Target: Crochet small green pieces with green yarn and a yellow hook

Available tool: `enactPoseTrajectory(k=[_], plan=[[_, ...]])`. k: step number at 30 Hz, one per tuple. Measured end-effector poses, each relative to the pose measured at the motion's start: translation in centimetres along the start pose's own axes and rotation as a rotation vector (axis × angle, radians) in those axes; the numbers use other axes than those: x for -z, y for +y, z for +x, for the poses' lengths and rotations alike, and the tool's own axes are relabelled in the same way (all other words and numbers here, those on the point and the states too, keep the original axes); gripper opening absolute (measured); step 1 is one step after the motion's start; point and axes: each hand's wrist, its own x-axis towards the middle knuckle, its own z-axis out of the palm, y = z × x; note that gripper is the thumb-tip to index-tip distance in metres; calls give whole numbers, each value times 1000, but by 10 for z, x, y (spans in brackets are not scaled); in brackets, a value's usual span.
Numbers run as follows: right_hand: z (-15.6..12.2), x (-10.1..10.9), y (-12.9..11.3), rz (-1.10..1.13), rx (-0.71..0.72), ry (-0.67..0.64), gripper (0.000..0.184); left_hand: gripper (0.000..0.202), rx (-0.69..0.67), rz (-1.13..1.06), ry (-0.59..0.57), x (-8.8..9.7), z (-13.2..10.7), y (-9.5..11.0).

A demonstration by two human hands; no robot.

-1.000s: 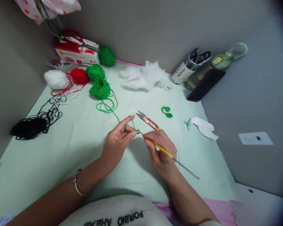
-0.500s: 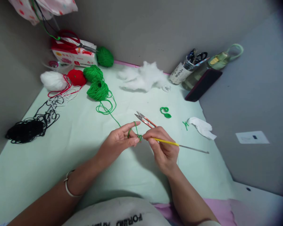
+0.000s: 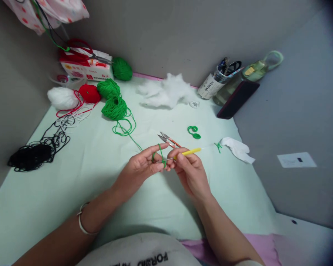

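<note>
Green yarn point(image 3: 161, 152) is wound round the fingers of my left hand point(image 3: 144, 161), whose thumb and fingertips pinch a small loop of it. The strand runs back to a green skein point(image 3: 115, 108). My right hand point(image 3: 189, 168) grips a crochet hook point(image 3: 192, 151) by its yellow handle, and the hook's thin metal shaft reaches to the yarn at the left fingertips. Just beyond the hands lie orange-handled thread snips point(image 3: 169, 140), partly hidden by my right hand. A small curled green crocheted piece point(image 3: 194, 132) rests farther off.
White stuffing point(image 3: 169, 92) lies at the back. Red yarn point(image 3: 89, 94), white yarn point(image 3: 63, 98) and tangled black yarn point(image 3: 30, 156) are on the left. At the back right stand a pen cup point(image 3: 211, 85), a bottle point(image 3: 254, 70) and a leaning phone point(image 3: 238, 99). Crumpled tissue point(image 3: 236, 149) lies right.
My right hand has turned and shifted slightly left. The hook's handle now tilts up to the right, and its shaft shows across the yarn at my left fingertips.
</note>
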Motion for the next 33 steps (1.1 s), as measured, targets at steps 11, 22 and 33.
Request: enactPoseTrajectory(k=[11, 22, 33], plan=[[-3, -2, 9, -163, 295, 3, 18, 37, -56, 31, 47, -1, -2, -3], [-8, -10, 4, -330, 449, 20, 20, 35, -5, -102, 45, -7, -1, 2], [-7, -9, 6, -263, 415, 50, 20, 56, 21, -199, -8, -7, -1, -1]])
